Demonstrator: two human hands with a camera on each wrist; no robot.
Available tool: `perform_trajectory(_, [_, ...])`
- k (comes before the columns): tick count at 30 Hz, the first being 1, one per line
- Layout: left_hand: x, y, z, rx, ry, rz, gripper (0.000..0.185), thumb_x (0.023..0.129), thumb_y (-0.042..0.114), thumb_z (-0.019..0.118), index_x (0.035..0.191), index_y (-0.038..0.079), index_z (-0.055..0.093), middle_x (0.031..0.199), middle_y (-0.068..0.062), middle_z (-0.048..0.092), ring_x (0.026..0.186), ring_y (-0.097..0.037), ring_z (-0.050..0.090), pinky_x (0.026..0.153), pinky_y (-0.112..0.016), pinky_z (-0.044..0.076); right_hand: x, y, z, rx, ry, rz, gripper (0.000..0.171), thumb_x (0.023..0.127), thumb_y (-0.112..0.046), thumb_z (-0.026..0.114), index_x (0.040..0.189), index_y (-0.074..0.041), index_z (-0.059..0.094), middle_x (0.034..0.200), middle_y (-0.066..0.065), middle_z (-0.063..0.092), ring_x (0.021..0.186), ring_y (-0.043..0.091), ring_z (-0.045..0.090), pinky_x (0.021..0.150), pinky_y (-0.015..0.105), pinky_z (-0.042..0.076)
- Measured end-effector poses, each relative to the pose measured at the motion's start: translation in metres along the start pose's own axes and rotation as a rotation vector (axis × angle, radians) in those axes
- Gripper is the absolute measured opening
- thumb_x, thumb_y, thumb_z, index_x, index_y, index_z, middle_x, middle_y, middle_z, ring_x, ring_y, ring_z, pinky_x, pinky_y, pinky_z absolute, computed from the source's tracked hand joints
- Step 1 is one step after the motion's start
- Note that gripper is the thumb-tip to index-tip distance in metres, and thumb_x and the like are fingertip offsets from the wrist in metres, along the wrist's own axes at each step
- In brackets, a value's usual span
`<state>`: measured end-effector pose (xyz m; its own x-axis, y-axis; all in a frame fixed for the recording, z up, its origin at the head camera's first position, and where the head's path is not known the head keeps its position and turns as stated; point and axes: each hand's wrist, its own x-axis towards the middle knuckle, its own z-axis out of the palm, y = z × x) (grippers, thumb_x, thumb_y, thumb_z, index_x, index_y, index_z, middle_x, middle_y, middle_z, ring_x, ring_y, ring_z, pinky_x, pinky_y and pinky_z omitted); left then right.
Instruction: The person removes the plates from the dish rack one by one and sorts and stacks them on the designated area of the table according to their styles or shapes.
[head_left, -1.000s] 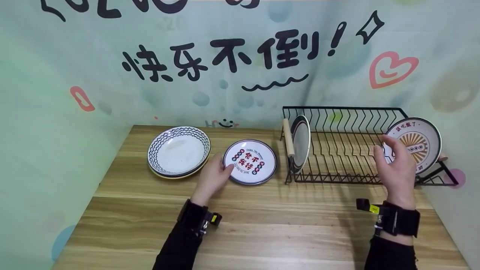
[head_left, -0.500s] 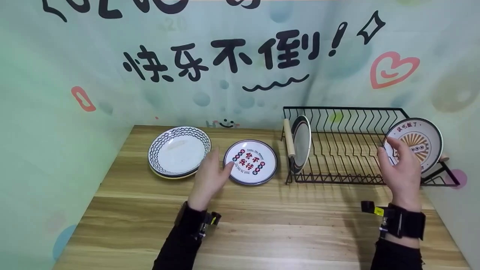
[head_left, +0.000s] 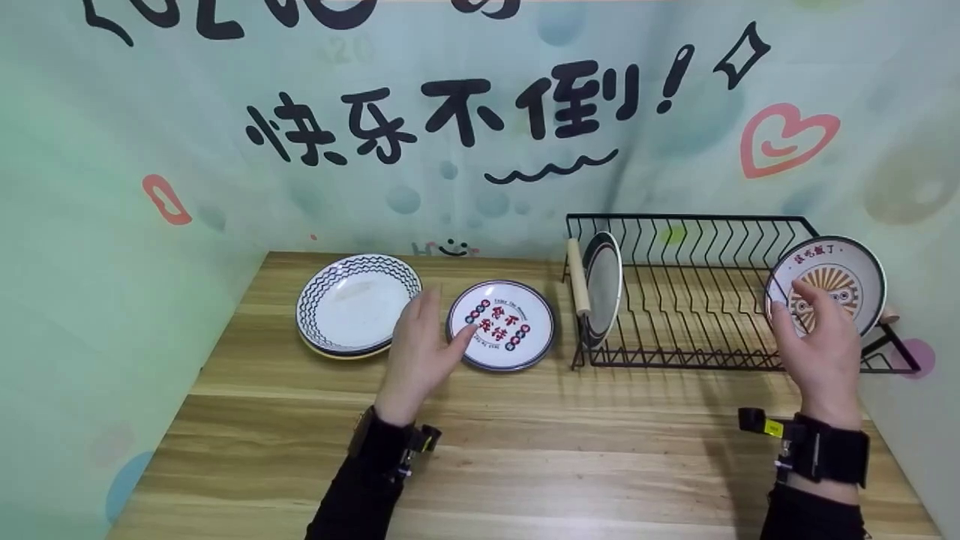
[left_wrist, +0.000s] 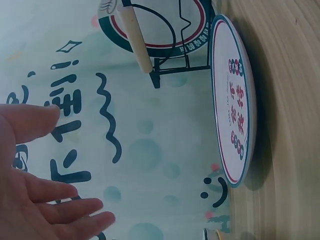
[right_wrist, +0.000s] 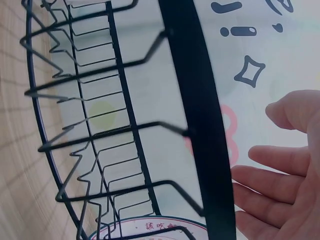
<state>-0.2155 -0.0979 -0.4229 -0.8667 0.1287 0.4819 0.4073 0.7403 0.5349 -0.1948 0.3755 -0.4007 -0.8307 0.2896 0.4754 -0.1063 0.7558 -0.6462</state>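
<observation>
My left hand hovers with relaxed fingers between a stack of deep plates and a small white plate printed with red characters. Its thumb overlaps the small plate's left edge in the head view, while the left wrist view shows the hand apart from this plate. My right hand holds nothing, its fingers loosely bent, in front of a plate with an orange sunburst at the dish rack's right end. In the right wrist view the right hand lies beside the rack's thick black bar.
The black wire dish rack stands at the back right and has a wooden handle. A dark-rimmed plate stands upright at its left end. Stacked wavy-rimmed deep plates sit at the left on the wooden table.
My right hand has moved to the right, across the front of the sunburst plate. My left hand has shifted slightly, its fingers straighter and its thumb spread. The plates and rack stay in place.
</observation>
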Motion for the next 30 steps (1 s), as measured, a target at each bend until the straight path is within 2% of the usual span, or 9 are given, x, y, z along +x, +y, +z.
perform_trajectory(5, [0.000, -0.001, 0.002, -0.015, 0.037, 0.054, 0.079, 0.087, 0.032, 0.075, 0.142, -0.013, 0.039, 0.142, -0.033, 0.043, 0.133, -0.045, 0.039, 0.114, -0.054, 0.026, 0.003, 0.002, -0.003, -0.015, 0.000, 0.009, 0.046, 0.099, -0.019, 0.057, 0.139, 0.001, 0.050, 0.141, 0.025, 0.051, 0.130, 0.043, 0.044, 0.115, 0.048, 0.026])
perform_trajectory(13, [-0.001, -0.001, 0.002, -0.033, 0.069, 0.105, 0.083, 0.086, 0.031, 0.076, 0.144, -0.013, 0.036, 0.143, -0.032, 0.043, 0.134, -0.044, 0.039, 0.114, -0.055, 0.026, 0.006, 0.005, -0.007, -0.026, -0.011, 0.018, 0.047, 0.099, -0.017, 0.057, 0.142, 0.000, 0.048, 0.143, 0.024, 0.049, 0.132, 0.042, 0.042, 0.115, 0.051, 0.024])
perform_trajectory(23, [-0.001, -0.003, 0.005, 0.034, 0.011, 0.091, 0.087, 0.086, 0.038, 0.075, 0.145, -0.011, 0.035, 0.147, -0.031, 0.039, 0.137, -0.044, 0.035, 0.117, -0.053, 0.022, 0.013, 0.014, -0.016, -0.080, -0.009, 0.000, 0.049, 0.097, -0.017, 0.059, 0.141, 0.003, 0.047, 0.142, 0.028, 0.047, 0.133, 0.047, 0.038, 0.117, 0.052, 0.019])
perform_trajectory(30, [-0.002, -0.003, 0.008, 0.045, 0.000, 0.084, 0.086, 0.085, 0.034, 0.077, 0.144, -0.012, 0.037, 0.145, -0.032, 0.040, 0.135, -0.046, 0.036, 0.116, -0.055, 0.022, 0.021, 0.019, -0.023, -0.106, -0.008, 0.016, 0.052, 0.097, -0.018, 0.057, 0.143, 0.004, 0.044, 0.141, 0.032, 0.045, 0.130, 0.052, 0.038, 0.116, 0.055, 0.020])
